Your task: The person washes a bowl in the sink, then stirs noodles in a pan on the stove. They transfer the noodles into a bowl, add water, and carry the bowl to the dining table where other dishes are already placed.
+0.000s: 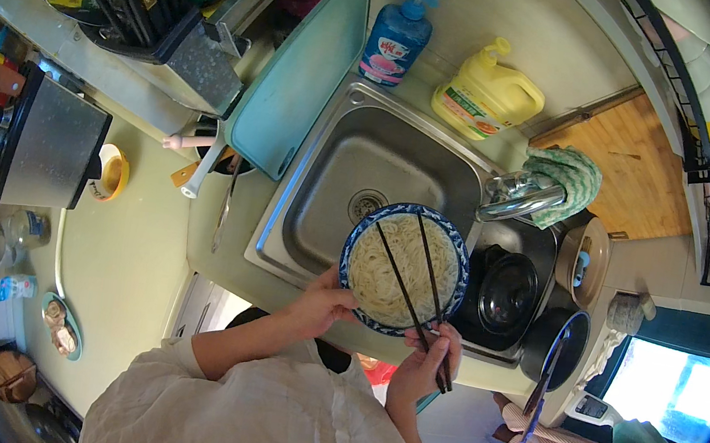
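Observation:
A blue-and-white patterned bowl (364,213) full of pale noodles (399,268) is held over the near edge of the sink. My left hand (325,305) grips the bowl's left rim. Between the fingers of my right hand (429,359), at the bowl's lower right, is a pair of dark chopsticks (403,290); they lie across the noodles, slightly apart. Whether my right hand also supports the bowl, I cannot tell.
Around me are a stainless-steel sink (337,152) with a faucet (519,203) draped with a green-striped cloth (562,181), a glass lid (508,292), a dark pot (554,345), a leaning teal cutting board (307,74), a blue pump bottle (397,42) and a yellow jug (487,94).

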